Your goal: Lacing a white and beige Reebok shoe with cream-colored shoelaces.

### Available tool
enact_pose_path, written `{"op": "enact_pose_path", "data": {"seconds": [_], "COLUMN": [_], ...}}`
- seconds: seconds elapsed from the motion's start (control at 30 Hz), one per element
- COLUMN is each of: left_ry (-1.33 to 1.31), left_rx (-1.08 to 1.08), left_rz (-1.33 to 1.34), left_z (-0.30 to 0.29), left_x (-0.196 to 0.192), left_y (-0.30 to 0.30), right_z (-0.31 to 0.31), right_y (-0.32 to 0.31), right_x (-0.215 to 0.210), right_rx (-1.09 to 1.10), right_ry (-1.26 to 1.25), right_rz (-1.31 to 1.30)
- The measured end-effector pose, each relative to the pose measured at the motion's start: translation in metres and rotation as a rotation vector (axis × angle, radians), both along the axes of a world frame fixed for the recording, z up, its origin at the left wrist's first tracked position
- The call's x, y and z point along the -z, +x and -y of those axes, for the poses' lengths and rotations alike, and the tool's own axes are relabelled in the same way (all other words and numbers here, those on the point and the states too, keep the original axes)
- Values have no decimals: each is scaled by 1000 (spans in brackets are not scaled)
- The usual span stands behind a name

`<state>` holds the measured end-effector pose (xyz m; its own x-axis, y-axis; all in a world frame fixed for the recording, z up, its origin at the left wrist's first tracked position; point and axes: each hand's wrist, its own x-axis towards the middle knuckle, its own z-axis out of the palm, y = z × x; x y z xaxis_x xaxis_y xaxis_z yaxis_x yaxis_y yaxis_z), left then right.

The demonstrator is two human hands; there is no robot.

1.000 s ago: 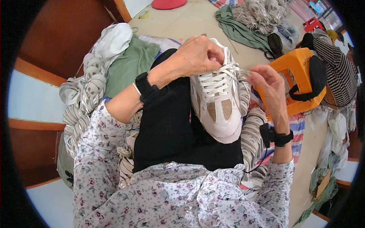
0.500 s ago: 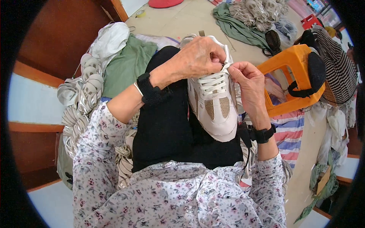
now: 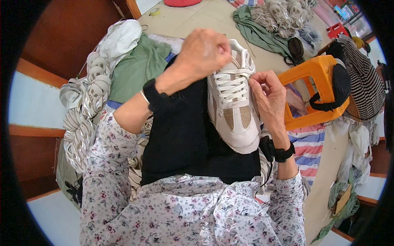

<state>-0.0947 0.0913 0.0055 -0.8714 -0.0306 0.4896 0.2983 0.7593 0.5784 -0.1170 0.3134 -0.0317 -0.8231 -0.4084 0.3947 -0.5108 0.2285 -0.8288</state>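
Note:
A white sneaker (image 3: 234, 112) with beige mesh panels and white laces rests toe-down on my lap, over black cloth (image 3: 184, 139). My left hand (image 3: 201, 53) is closed at the shoe's collar, pinching a thin white lace end. My right hand (image 3: 269, 96) presses against the shoe's right side by the upper eyelets, fingers curled on the lacing. Both wrists wear black bands.
An orange plastic stool (image 3: 312, 94) lies tipped to the right with a black strap on it. A striped black-and-white bag (image 3: 363, 82) is beyond it. Piles of shoe uppers (image 3: 84, 119), green cloth (image 3: 137, 69) and white cloth lie left; more uppers (image 3: 283, 14) lie on the floor ahead.
My right hand has come in from the right, where it pulled a lace outward, and now rests against the shoe's eyelets. The left hand stays at the collar.

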Motion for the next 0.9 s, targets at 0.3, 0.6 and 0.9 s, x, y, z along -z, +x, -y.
{"op": "enact_pose_path", "data": {"seconds": [0.3, 0.6, 0.9], "left_ry": [66, 26, -197], "left_rx": [-213, -470, -895], "left_rz": [118, 75, 180], "left_z": [61, 160, 345], "left_x": [17, 43, 76], "left_y": [21, 58, 183], "right_z": [1, -7, -5], "right_y": [2, -14, -11], "right_x": [-11, -25, -34], "right_rx": [13, -70, -274], "right_ry": [101, 1, -169], "right_rz": [-252, 44, 415]}}
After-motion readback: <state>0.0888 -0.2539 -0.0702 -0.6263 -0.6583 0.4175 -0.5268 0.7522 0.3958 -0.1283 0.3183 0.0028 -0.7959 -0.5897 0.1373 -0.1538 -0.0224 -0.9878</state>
